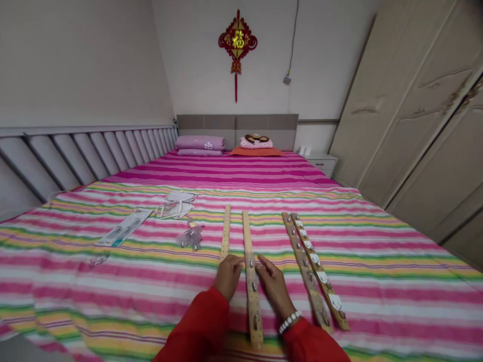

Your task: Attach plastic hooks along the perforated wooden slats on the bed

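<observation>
Between my hands lies a narrow wooden strip [247, 241] with small holes, placed lengthwise on the bed. Metal hooks on clear backings sit along its near half; the topmost hook [251, 263] is level with my fingertips. My left hand [227, 277] is at the strip's left edge, fingers curled and thumb and forefinger drawn together; whatever they pinch is too small to make out. On the opposite edge, my right hand [274, 285] has its fingers stretched out beside that hook. Left of this strip rests a bare perforated strip [226, 229], partly hidden by my left hand.
To the right lie a strip with metal hooks [302, 254] and a strip with white hooks [315, 259]. A pile of clear hook pieces [191, 237], a long package [126, 227] and some wrappers [177, 203] are on the left. Striped sheet [151, 291] covers the bed.
</observation>
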Tool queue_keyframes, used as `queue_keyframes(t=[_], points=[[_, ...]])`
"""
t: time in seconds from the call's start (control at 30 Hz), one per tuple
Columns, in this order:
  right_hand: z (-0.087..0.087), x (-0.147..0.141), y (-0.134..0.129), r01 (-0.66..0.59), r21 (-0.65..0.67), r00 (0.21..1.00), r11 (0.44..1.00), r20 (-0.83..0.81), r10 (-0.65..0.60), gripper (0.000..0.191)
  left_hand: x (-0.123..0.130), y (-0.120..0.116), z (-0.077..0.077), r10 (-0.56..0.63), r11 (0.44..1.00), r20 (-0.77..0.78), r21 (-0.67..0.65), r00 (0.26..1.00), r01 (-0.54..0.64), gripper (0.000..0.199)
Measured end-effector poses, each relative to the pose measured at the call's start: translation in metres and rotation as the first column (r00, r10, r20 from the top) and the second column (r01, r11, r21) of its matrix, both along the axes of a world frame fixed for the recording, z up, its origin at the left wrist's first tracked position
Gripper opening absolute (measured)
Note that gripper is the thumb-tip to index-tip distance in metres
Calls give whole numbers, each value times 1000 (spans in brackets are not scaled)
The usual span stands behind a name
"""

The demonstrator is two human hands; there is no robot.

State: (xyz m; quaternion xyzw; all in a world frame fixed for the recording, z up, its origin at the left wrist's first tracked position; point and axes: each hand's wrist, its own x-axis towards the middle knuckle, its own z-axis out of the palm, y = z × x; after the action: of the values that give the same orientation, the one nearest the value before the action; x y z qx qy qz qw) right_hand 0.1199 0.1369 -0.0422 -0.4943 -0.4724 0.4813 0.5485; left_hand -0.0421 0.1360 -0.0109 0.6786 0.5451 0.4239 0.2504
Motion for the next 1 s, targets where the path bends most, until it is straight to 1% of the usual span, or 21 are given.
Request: queue_keyframes(t=[0.07,0.13,0.2,0.3,0.4,0.5,0.6,0.7,0.77,0.83,0.93,1.0], points=[[-2,1,-1,5,-45,998,999,-57,-8,57,-21,1,0,117,992,150,24,982,-122,24],[-3,0,-1,3,-58,997,998,-74,-7,55,-48,4,0,274,959,222,10,936,-283,21],[-3,-1,-1,9,-44,997,999,-71,-12,52,-75,9,1,410,903,226,34,884,-428,20],[-1,-3,-1,7,-13,998,1000,-62,-8,46,-105,19,2,545,823,135,107,828,-559,21],[1,-3,-3,-8,0,999,1000,-48,8,45,-116,32,3,619,765,4,228,786,-603,24],[5,-2,-4,-10,4,999,1000,-46,10,47,-116,42,4,662,730,-115,322,741,-602,27],[7,-2,-5,-6,11,999,1000,-51,7,47,-115,47,6,678,727,-195,324,709,-606,23],[7,-2,-5,-16,24,999,1000,-46,17,45,-120,46,11,679,729,-200,293,706,-618,22],[7,-2,-5,-22,26,999,999,-42,23,45,-126,45,15,681,726,-120,243,723,-644,20],[7,-2,-5,-22,20,999,1000,-42,23,45,-131,44,19,691,711,33,150,722,-687,19],[9,-3,-6,-20,9,998,1000,-60,21,44,-135,44,26,711,682,226,11,666,-731,25],[9,-3,-6,-18,6,997,1000,-78,19,42,-133,42,31,692,691,371,-92,619,-717,28]])
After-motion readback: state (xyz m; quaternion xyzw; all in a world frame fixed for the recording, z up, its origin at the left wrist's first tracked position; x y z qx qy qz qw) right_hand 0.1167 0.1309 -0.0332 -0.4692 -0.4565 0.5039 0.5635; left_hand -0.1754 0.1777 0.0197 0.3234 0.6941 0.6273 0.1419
